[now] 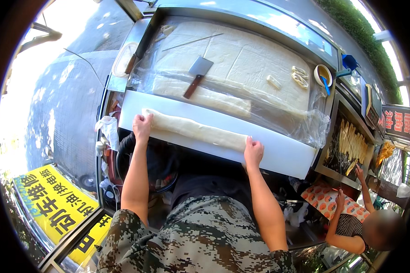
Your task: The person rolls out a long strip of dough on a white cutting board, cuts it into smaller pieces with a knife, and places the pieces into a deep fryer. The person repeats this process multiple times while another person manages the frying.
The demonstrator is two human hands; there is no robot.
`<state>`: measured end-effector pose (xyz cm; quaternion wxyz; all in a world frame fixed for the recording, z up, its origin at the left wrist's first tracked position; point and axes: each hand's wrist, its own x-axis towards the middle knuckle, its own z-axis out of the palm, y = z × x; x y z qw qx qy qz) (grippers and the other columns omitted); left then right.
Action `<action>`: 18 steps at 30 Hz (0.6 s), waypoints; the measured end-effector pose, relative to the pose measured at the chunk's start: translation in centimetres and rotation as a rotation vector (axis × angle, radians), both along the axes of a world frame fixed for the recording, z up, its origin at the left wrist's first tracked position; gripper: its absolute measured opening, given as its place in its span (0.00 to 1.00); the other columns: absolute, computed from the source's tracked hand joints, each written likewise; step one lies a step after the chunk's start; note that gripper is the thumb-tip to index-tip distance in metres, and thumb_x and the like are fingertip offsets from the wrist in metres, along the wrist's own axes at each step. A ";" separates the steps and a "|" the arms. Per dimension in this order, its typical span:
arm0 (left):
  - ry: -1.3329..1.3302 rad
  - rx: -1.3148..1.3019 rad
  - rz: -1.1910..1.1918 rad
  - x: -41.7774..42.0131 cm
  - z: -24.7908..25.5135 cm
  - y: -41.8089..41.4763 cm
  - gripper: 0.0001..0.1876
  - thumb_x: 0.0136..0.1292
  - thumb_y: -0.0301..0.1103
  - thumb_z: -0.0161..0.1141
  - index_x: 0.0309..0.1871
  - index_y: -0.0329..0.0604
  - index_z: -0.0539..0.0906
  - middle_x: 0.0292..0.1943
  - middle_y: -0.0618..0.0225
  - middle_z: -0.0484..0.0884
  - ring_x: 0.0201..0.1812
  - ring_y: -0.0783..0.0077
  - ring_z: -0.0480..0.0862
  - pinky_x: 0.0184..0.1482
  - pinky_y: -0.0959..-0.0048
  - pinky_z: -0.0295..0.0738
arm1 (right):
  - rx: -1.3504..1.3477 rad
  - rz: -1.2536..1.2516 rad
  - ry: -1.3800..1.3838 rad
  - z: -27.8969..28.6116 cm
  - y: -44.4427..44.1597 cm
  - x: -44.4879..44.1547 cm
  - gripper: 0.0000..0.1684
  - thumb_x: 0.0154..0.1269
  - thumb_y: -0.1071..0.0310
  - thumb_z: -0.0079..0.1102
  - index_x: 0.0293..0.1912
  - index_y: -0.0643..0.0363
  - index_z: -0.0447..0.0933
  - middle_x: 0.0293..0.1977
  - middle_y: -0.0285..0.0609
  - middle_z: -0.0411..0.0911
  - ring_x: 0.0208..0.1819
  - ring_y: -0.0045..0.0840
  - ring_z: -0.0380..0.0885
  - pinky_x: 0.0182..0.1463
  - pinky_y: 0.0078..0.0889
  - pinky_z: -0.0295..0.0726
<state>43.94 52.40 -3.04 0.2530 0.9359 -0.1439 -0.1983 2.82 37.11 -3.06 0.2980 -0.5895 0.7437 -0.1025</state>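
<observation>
A long strip of dough point(198, 131) lies along a white cutting board point(287, 153) in front of me. Its left end is pinched between the thumb and fingers of my left hand point(142, 128), and its right end is in the fingers of my right hand point(254, 152). Beyond the board, a large sheet of dough point(256, 61) is partly covered by clear plastic film point(276, 119). On it rest a cleaver with a wooden handle point(198, 76), a thin stick point(191, 42), a small cut piece of dough point(273, 82) and some twisted pieces point(300, 76).
A bowl with a blue-handled utensil point(323, 75) stands at the tray's right corner. Further right, a person point(348, 232) with long sticks works at a fryer point(352, 143) holding several dough sticks. A white plastic bag point(108, 131) hangs left of the board.
</observation>
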 end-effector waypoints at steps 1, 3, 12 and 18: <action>-0.012 -0.096 0.037 0.1 -0.8 0.0 0.31 0.58 0.46 0.69 0.55 0.28 0.76 0.47 0.49 0.82 0.48 0.57 0.81 0.51 0.64 0.75 | 0.027 -0.047 -0.026 0.3 -0.2 0.5 0.28 0.68 0.45 0.56 0.35 0.65 0.77 0.35 0.54 0.79 0.40 0.48 0.78 0.49 0.45 0.76; 0.063 -0.282 0.067 0.0 -1.3 -0.7 0.29 0.58 0.45 0.69 0.53 0.28 0.77 0.47 0.50 0.82 0.47 0.58 0.81 0.50 0.63 0.75 | 0.065 -0.153 -0.081 1.3 -0.6 1.4 0.28 0.67 0.44 0.56 0.35 0.64 0.76 0.35 0.54 0.79 0.39 0.48 0.78 0.47 0.46 0.76; -0.205 -0.194 -0.322 -0.8 0.9 -2.7 0.17 0.65 0.40 0.64 0.50 0.40 0.77 0.42 0.47 0.83 0.44 0.48 0.83 0.47 0.60 0.75 | -0.304 0.192 0.094 -1.1 0.5 2.3 0.23 0.68 0.48 0.59 0.34 0.61 0.75 0.33 0.48 0.81 0.35 0.47 0.79 0.37 0.45 0.77; -0.175 -0.227 -0.572 -6.3 12.5 -4.5 0.12 0.65 0.32 0.63 0.47 0.36 0.78 0.36 0.47 0.83 0.38 0.43 0.83 0.43 0.60 0.77 | -0.279 0.078 -0.320 -0.9 -0.1 1.8 0.19 0.66 0.54 0.65 0.32 0.61 0.77 0.23 0.42 0.78 0.26 0.36 0.75 0.33 0.35 0.74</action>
